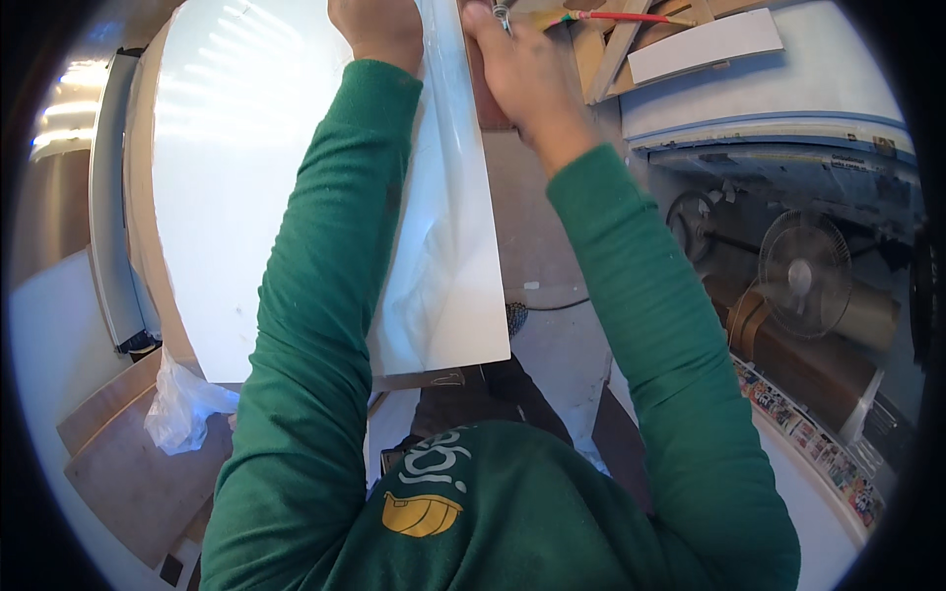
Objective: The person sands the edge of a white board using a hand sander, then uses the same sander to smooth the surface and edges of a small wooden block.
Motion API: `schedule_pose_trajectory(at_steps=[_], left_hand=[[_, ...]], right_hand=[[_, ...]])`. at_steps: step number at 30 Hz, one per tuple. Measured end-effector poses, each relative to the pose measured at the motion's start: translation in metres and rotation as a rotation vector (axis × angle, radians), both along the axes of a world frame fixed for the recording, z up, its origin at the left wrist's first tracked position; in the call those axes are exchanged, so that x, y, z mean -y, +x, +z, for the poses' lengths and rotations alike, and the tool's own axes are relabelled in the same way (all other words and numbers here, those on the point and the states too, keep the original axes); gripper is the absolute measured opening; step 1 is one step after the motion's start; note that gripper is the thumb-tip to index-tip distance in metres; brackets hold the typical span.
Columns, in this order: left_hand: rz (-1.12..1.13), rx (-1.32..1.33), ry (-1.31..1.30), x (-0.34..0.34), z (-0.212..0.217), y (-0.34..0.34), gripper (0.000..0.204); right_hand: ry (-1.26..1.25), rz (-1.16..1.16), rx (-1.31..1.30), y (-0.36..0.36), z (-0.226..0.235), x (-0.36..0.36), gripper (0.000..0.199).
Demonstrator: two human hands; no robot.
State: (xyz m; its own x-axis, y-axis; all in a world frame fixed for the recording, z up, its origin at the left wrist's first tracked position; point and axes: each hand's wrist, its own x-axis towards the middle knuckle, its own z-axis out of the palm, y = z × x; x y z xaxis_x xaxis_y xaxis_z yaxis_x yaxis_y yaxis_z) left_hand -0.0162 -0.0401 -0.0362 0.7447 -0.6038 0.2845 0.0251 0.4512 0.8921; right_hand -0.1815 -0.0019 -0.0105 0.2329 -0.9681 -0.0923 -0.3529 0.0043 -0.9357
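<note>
A large white board (pixel 227 197) lies in front of me, under both of my forearms. Wrinkled translucent film (pixel 424 266) runs along its right part. At the far end, my left hand (pixel 379 30) rests on or just over the board; the upper edge of the picture cuts off its fingers. Beside the board's right edge, my right hand (pixel 520 74) is closed around a small metal tool (pixel 502 15), of which only a shiny bit shows. Its exact kind cannot be made out.
A red-handled brush (pixel 631 16) and a white strip (pixel 705 47) lie on wooden pieces at far right. Below them stand a round fan (pixel 800 274) and brown rolls (pixel 803 360). A crumpled plastic bag (pixel 187 406) hangs near left, beside a wooden panel (pixel 123 463).
</note>
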Motion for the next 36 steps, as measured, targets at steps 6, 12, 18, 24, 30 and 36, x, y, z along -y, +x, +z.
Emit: schedule_pose_trajectory(at_steps=[6, 12, 18, 24, 30, 36], left_hand=[[0.019, -0.015, 0.000, -0.009, 0.000, 0.012, 0.065], [0.019, -0.055, 0.031, -0.005, 0.010, 0.002, 0.066], [0.016, 0.050, 0.056, -0.004, 0.014, -0.002, 0.065], [-0.069, 0.337, 0.177, -0.010, -0.006, 0.012, 0.059], [-0.462, 1.315, 0.217, -0.090, 0.044, -0.058, 0.024], [-0.952, 1.809, 0.232, -0.221, 0.091, -0.101, 0.029]], right_hand=[[-0.029, 0.131, 0.080, -0.043, 0.005, -0.111, 0.049], [0.245, 0.143, 0.088, -0.113, 0.025, -0.228, 0.044], [0.301, 0.174, 0.011, -0.156, 0.026, -0.282, 0.043], [0.482, -0.113, 0.145, -0.244, 0.022, -0.299, 0.036], [0.359, -0.441, 0.215, -0.333, 0.038, -0.311, 0.039], [0.376, -0.554, 0.444, -0.380, 0.072, -0.361, 0.043]])
